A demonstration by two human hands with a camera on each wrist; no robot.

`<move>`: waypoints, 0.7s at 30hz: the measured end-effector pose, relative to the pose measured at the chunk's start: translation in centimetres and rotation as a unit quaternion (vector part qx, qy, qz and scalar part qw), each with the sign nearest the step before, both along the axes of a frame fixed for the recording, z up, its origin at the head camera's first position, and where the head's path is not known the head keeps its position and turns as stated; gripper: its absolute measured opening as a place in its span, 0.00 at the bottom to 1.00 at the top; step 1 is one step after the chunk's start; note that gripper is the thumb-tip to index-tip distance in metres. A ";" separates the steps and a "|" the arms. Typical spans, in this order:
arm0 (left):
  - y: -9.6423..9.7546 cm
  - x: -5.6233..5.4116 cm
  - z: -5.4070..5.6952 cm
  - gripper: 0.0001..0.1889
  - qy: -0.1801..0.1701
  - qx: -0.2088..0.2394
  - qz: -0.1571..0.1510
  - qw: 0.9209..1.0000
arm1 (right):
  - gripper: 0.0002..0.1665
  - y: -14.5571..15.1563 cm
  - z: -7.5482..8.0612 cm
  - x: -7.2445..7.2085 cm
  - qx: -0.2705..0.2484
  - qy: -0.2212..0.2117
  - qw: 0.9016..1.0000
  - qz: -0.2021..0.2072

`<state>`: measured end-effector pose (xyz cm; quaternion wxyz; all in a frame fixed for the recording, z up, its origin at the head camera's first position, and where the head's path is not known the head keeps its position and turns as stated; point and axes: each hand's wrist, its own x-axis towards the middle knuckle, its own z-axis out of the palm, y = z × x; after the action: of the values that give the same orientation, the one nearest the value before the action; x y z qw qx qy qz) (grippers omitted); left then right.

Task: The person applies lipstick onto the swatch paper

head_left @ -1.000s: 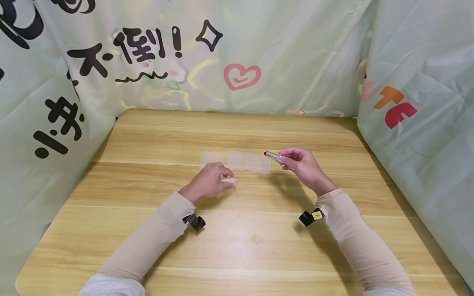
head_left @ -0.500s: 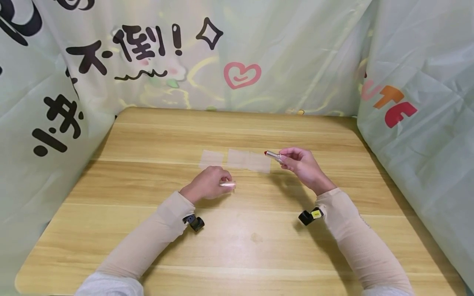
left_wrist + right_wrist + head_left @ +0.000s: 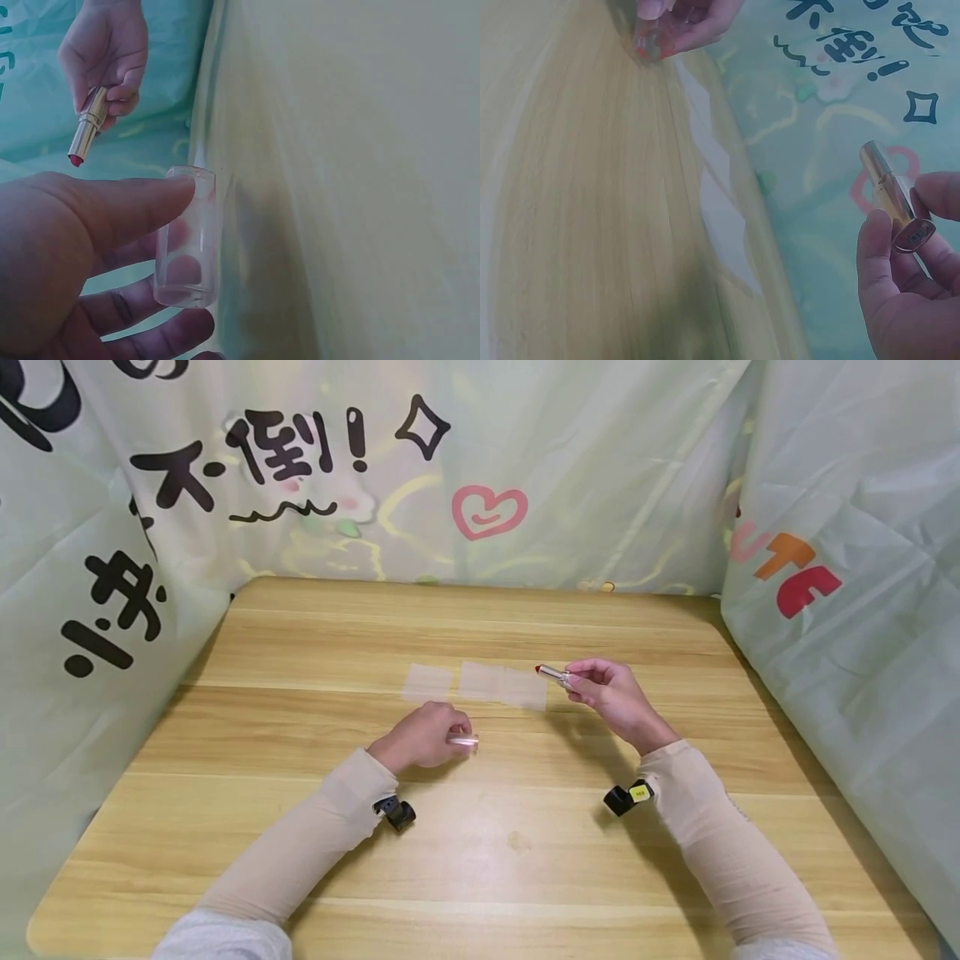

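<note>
Head view: a clear cap (image 3: pixel 462 741) is pinched by the left hand (image 3: pixel 429 733) over the counter (image 3: pixel 517 877). By the right hand (image 3: pixel 617 702), a lipstick (image 3: pixel 553 676) is gripped near its base, its metallic tube tilted and its exposed red tip pointed toward the left side. Cap and lipstick are held well apart. Beyond the left hand, three pale translucent patches are laid flat in a row; the left patch (image 3: pixel 427 682) is separated by a narrow gap from the other two, which are set edge to edge or slightly overlapped. From the left wrist, the cap is seen held between thumb and fingers, with fingertips visible through its wall. Behind, a printed curtain (image 3: pixel 600 468) is hung.
</note>
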<state>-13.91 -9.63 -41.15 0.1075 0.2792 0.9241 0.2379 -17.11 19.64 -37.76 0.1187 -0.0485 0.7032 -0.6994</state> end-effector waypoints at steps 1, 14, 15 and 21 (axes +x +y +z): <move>0.0 0.0 0.0 0.05 0.000 0.000 -0.002 1.000 | 0.11 0.0 0.0 0.0 -0.001 0.000 1.000 0.000; 0.0 0.1 -0.2 0.06 -0.010 -0.025 -0.003 1.000 | 0.08 -0.2 -0.4 0.0 -0.034 0.006 0.999 0.004; 0.0 0.1 -0.2 0.06 -0.012 -0.026 -0.003 1.000 | 0.09 -0.2 -0.4 -0.1 -0.034 0.007 0.999 0.005; 0.0 0.0 0.0 0.12 -0.012 -0.017 -0.003 1.000 | 0.10 -0.5 -0.4 0.0 -0.039 0.010 0.999 0.009</move>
<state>-13.88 -9.60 -41.12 0.1239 0.2775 0.9257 0.2254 -17.09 19.15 -38.20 0.1157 -0.0665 0.6760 -0.7248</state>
